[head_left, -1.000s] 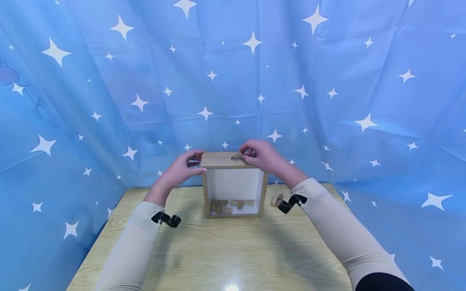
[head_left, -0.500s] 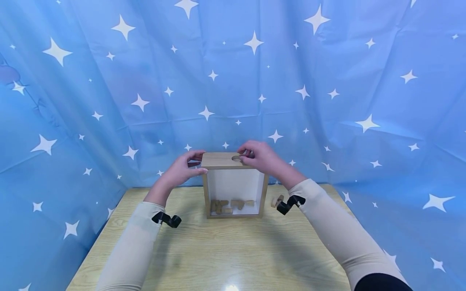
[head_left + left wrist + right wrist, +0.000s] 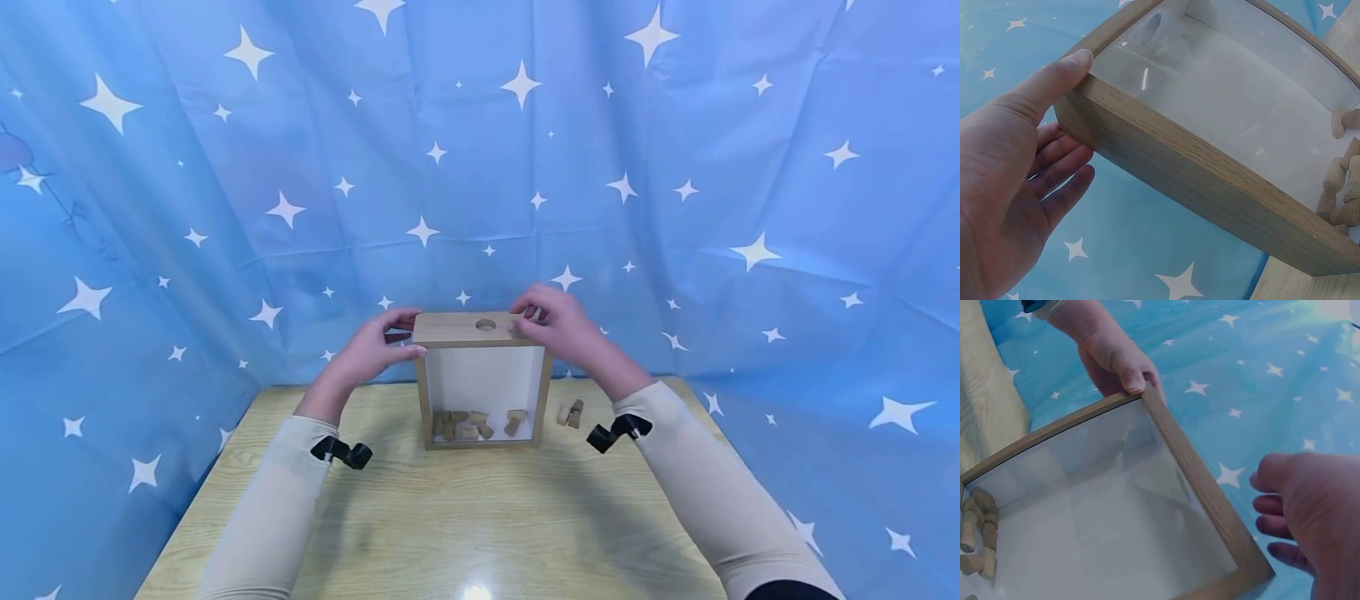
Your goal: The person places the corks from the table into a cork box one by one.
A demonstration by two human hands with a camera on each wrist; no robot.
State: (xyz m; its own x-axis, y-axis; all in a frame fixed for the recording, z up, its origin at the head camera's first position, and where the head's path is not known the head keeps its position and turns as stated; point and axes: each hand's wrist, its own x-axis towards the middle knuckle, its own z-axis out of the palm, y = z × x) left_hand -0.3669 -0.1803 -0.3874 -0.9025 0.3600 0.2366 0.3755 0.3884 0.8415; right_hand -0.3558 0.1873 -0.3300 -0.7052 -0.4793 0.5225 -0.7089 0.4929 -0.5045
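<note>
A shallow wooden display box (image 3: 480, 330) with a clear front and white back stands upright on the table. Its top side has a round hole (image 3: 486, 325). Several corks (image 3: 467, 430) lie at the bottom inside. My left hand (image 3: 378, 343) grips the upper left corner, thumb (image 3: 1079, 61) on the front edge and fingertips at the back edge. Over the top's right end is my right hand (image 3: 553, 323), fingers loosely bent. The right wrist view shows nothing between that hand's fingers (image 3: 1275, 526), beside the frame's corner.
Two or so loose corks (image 3: 574, 413) lie on the wood-grain table (image 3: 465, 517) to the right of the box. A blue curtain (image 3: 480, 167) with white stars hangs close behind and at both sides.
A cork held at the hole by my right hand has gone through it into the box, and corks inside lie differently. That hand has drawn back right; the left stays put.
</note>
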